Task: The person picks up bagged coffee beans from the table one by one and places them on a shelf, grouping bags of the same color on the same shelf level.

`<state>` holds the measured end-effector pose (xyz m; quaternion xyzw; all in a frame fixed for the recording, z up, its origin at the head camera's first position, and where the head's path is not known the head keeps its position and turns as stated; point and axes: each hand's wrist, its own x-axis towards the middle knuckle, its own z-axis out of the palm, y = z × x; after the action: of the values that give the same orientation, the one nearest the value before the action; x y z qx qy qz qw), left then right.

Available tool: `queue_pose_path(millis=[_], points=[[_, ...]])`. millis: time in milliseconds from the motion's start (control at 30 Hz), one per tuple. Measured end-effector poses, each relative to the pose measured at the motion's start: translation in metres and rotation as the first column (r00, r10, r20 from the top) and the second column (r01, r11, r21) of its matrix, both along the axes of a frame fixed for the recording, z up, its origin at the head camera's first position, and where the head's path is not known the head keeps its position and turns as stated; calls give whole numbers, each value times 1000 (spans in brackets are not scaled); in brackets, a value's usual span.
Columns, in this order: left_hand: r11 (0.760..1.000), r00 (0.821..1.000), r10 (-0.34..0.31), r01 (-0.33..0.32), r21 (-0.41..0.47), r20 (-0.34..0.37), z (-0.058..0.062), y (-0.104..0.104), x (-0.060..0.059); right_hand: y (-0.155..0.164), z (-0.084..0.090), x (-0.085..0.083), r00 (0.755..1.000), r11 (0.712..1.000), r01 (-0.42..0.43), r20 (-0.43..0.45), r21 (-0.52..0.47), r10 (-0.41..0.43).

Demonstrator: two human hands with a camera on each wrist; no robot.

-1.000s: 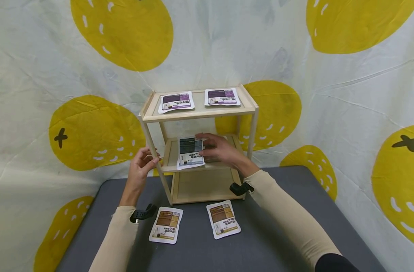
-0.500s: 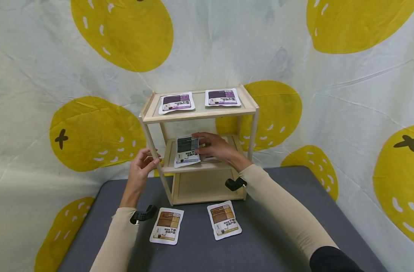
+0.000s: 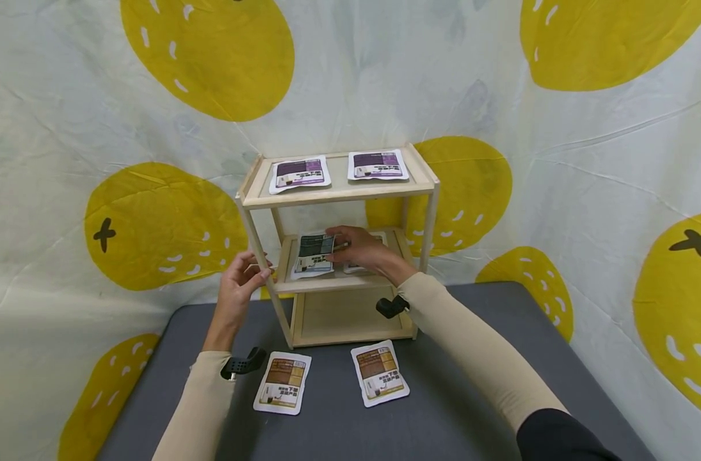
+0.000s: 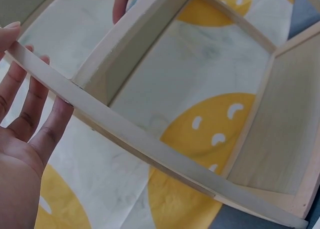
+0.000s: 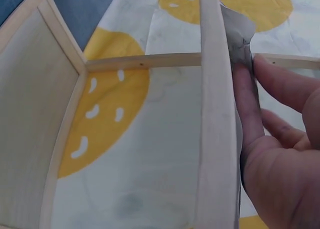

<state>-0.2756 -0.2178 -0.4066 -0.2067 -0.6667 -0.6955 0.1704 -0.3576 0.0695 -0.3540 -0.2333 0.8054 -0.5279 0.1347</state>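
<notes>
Gripping shelf post [image 4: 150,143], left hand [image 3: 239,282]; right hand [image 3: 360,247] pinching pouch [image 3: 313,256], its label [image 3: 315,244] plain only in head view

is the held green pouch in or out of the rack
In: the right hand holds the green pouch over the middle shelf; cannot tell if they touch.

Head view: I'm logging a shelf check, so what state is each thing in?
Wooden rack: upright
Left purple pouch: lying on top shelf, print up
Right purple pouch: same
Green pouch: held at its right edge, print up
Partly hidden pouch: lying on middle shelf
Left brown pouch: lying on table, print up
Right brown pouch: same
Left hand: gripping the rack's left front post
Right hand: pinching the green pouch
</notes>
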Motion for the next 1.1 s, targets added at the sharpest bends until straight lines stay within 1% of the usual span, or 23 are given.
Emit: queue_pose_path(millis=[100, 233, 467, 567, 733, 900, 1100], points=[[1000, 1000, -4, 4, -11, 4, 0, 0, 0, -1, 2, 1, 1000, 998, 21, -23, 52, -20], [1000, 1000, -6, 6, -30, 7, 1, -1, 0, -2, 6, 3, 999, 995, 42, -34, 90, -39], [999, 1000, 16, -15, -52, 13, 1, 0, 1, -2, 15, 10, 998, 985, 35, -51, 167, -27], [999, 1000, 26, -25, -48, 13, 1, 1, 1, -2, 19, 15, 997, 980, 39, -65, 193, -27], [998, 999, 46, -45, -41, 7, 0, 2, 1, 0, 25, 24, 994, 979, 54, -99, 196, -35], [997, 997, 70, -69, -47, 18, 0, 4, 1, 7, 28, 35, 991, 986, 49, -129, 162, -29], [998, 999, 43, -43, -51, 4, 0, 2, 1, 16, 31, 46, 988, 991, 43, -156, 125, -23]])
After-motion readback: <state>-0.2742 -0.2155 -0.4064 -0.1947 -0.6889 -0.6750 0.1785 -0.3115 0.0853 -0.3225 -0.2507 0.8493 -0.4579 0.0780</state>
